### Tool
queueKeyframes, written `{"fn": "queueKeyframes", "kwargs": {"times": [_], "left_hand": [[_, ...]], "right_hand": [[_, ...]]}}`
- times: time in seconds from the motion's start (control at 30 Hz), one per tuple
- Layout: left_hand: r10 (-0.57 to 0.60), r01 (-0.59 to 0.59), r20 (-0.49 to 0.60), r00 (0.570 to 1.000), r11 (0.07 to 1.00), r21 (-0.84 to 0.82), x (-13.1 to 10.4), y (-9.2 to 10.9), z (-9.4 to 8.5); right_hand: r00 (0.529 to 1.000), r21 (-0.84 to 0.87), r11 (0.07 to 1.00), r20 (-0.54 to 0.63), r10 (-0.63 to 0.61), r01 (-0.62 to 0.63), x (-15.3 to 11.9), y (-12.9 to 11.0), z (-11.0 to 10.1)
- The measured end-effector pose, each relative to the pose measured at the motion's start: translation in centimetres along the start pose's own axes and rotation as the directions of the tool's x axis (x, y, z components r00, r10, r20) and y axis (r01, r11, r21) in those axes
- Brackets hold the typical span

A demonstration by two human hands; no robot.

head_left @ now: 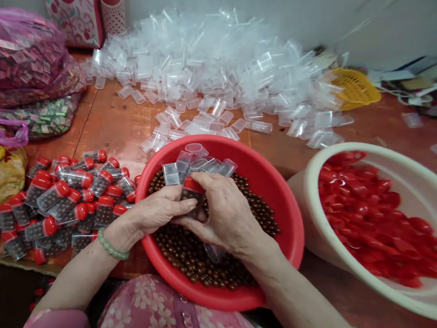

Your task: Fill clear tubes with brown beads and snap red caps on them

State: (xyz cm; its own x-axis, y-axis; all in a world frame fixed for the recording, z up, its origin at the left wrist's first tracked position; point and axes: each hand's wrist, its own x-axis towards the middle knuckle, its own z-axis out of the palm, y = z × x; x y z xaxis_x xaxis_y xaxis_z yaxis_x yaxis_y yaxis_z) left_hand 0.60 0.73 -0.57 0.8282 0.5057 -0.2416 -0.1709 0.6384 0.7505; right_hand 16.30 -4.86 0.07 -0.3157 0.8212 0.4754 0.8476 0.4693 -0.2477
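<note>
Over a red basin [295, 218], both hands meet around one small clear bottle with a red cap [192, 184]. My left hand [161, 207] is closed about its body, a green bead bracelet [111, 245] on the wrist. My right hand [224, 209] grips the same bottle, its fingers up at the cap. Dark brown balls [188, 258] fill the bottom of the basin. Several empty clear bottles [199, 160] lie on the balls at the far side, and another clear piece [214, 252] shows partly below my right hand.
Filled red-capped bottles [64, 198] lie piled at the left. Empty clear bottles [213, 62] are heaped at the back. A cream tub [307, 176] of red caps [372, 217] stands at the right. Pink bags [14, 59] sit back left, a yellow basket [357, 88] back right.
</note>
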Motion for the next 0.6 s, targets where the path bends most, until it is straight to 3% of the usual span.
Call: {"fn": "queueKeyframes", "kwargs": {"times": [0.4, 0.5, 0.6], "left_hand": [[0.086, -0.085, 0.05, 0.995, 0.996, -0.025, -0.3, -0.5, -0.1], [0.095, -0.095, -0.009, 0.995, 0.991, -0.092, 0.0, -0.5, -0.2], [-0.016, -0.002, -0.107, 0.994, 0.986, -0.17, 0.8, -0.1, 0.4]], "right_hand": [[0.986, -0.059, 0.995, -0.137, -0.09, 0.083, 0.1, -0.7, 0.6], [0.993, -0.031, 0.997, -0.095, -0.069, 0.067, 0.2, -0.7, 1.0], [0.997, 0.033, 0.998, -0.061, -0.051, 0.053, 0.5, -0.3, 0.8]]}}
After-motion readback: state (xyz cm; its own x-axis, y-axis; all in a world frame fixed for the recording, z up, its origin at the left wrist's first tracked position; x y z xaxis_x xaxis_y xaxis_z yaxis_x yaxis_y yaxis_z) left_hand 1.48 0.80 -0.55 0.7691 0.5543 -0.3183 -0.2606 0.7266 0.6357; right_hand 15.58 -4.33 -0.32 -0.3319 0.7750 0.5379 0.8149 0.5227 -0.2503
